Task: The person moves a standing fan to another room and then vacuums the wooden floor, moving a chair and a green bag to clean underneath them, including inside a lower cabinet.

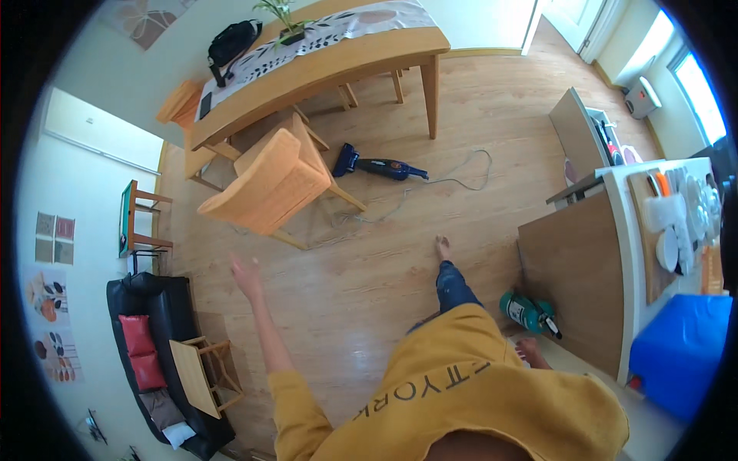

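Observation:
My left hand (pixel 247 276) is stretched out over the wood floor, below the chair with the orange cover (pixel 271 178). It holds nothing, and its fingers look apart though slightly blurred. My right hand (pixel 531 350) is low beside my body, near the green fire extinguisher (pixel 526 313); it is partly hidden by the mustard sleeve, and what it may hold cannot be told. A dark blue stick vacuum cleaner (pixel 383 167) lies on the floor between the chair and the table leg. Its grey cord (pixel 461 184) trails in loops across the floor.
A wooden dining table (pixel 323 64) bears a runner, a potted plant (pixel 290 31) and a black bag (pixel 234 43). Right stands a kitchen counter (pixel 625 276) with an open drawer (pixel 605 135) and a blue container (pixel 680 351). A black sofa (pixel 167 299) and small wooden table (pixel 196 377) are left.

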`<state>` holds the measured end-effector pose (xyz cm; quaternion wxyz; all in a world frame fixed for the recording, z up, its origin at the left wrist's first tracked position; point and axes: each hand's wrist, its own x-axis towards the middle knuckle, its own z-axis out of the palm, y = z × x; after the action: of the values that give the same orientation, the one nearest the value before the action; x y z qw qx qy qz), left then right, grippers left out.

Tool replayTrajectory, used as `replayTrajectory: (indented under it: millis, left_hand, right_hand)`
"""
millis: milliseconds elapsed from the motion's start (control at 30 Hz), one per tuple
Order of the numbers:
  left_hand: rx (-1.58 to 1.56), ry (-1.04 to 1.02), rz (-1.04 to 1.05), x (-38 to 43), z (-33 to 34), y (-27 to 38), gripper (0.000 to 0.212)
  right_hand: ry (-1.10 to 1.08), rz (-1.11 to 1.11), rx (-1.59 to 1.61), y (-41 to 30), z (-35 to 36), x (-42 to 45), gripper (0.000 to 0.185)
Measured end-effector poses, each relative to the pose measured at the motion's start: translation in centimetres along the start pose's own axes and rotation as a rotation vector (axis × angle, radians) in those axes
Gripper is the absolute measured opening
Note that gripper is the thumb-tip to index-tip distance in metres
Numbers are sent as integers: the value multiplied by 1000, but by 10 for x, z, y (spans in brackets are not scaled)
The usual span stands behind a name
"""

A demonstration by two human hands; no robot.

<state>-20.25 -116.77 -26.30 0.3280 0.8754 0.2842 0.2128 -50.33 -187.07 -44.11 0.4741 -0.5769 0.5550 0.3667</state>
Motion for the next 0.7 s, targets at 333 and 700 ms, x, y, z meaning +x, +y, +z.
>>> replayTrajectory:
  millis: [333, 700]
  left_hand:
    - [756, -222, 197, 231, 166, 67, 75]
    - [474, -351, 128, 246, 158, 24, 64]
  right_hand:
    - [-180, -537, 207, -434, 111, -22, 27]
    - [316, -806, -974, -554, 238, 226, 32]
